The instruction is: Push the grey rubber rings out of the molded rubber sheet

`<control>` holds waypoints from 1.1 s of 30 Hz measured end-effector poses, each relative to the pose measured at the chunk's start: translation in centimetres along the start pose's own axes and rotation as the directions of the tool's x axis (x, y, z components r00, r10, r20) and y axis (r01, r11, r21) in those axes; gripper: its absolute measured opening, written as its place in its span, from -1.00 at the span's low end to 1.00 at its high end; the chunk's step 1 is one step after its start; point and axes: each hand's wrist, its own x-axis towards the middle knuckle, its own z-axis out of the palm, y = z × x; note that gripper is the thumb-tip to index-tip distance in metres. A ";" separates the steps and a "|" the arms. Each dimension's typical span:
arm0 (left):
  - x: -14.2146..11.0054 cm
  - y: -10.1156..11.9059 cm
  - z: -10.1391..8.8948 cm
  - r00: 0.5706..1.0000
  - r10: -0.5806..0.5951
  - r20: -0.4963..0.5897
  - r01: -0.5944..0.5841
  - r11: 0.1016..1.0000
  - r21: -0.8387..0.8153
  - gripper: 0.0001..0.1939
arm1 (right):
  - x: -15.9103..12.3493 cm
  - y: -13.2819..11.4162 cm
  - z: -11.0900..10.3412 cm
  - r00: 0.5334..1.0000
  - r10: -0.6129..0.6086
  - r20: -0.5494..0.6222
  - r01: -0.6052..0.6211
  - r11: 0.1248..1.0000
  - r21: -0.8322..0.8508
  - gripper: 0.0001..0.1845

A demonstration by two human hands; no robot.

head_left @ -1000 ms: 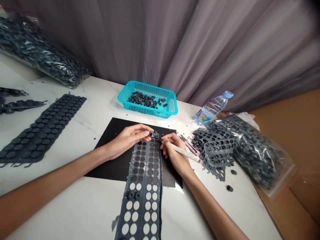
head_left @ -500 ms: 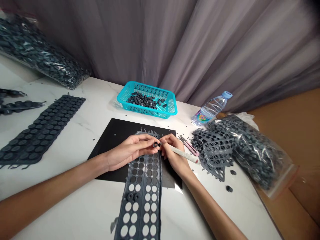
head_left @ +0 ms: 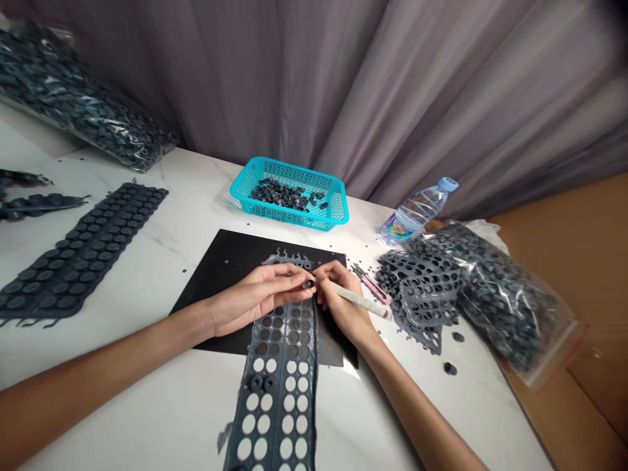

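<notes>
Between its thumb and fingertips, my left hand (head_left: pixel 265 288) pinches a small black rubber ring (head_left: pixel 309 284) with a hollow centre. My right hand (head_left: pixel 341 294) is closed around a pen-like tool (head_left: pixel 363 301) with a pale, wrapped-looking handle and a reddish end; its tip is by the ring, hidden by fingers. Both hands are above a dark rubber sheet (head_left: pixel 277 405) with rows of round holes. Two black rings (head_left: pixel 262 383) rest on that sheet. Its far part lies over a black mat (head_left: pixel 210 275).
A turquoise basket (head_left: pixel 238 190) holds loose black pieces. To the right are pink-handled thread snips (head_left: pixel 375 288), punched sheets (head_left: pixel 426 294), a water bottle (head_left: pixel 417 209) and a bag of black parts (head_left: pixel 515 307). At left lie an unpunched sheet (head_left: pixel 73 261) and another full bag (head_left: pixel 88 98).
The ring has turned slightly in my left fingers, so its opening looks narrower. Both hands stay nearly in place; the view has shifted very slightly.
</notes>
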 end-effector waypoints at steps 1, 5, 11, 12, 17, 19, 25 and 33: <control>0.0 0.0 0.0 1.000 0.002 0.000 -0.002 1.000 0.005 -0.86 | 0.0 -0.1 0.0 1.000 0.001 0.000 -0.001 1.000 0.001 -0.77; 0.0 0.1 -0.1 1.000 -0.002 0.013 0.001 1.000 0.019 -0.85 | 0.0 -0.2 0.0 1.000 0.004 0.003 -0.004 1.000 -0.002 -0.75; 0.1 0.0 -0.3 0.999 0.029 0.022 -0.030 0.998 0.058 -0.82 | 0.0 -0.3 0.0 1.000 -0.004 0.003 0.004 1.000 -0.005 -0.77; 0.2 -0.2 -0.4 0.999 0.036 0.020 -0.037 0.997 0.069 -0.81 | 0.0 -0.3 0.0 1.000 -0.002 0.002 0.002 1.000 -0.005 -0.78; 0.5 -0.5 -0.9 0.998 0.049 0.029 -0.052 0.992 0.115 -0.80 | -0.1 -0.2 0.0 1.000 0.002 0.006 -0.002 1.000 -0.007 -0.80; 0.5 -0.6 -1.0 0.998 0.051 0.034 -0.055 0.990 0.133 -0.78 | 0.0 -0.2 0.0 1.000 -0.004 0.006 0.004 1.000 -0.012 -0.79; 0.4 -0.5 -1.0 0.997 0.061 0.038 -0.066 0.986 0.155 -0.77 | 0.0 0.2 0.0 1.000 -0.020 0.008 0.020 0.999 -0.026 -0.77; 0.1 -0.6 -0.5 0.996 0.073 0.045 -0.078 0.986 0.150 -0.79 | 0.0 0.2 0.0 1.000 -0.012 0.018 0.013 1.000 -0.024 -0.75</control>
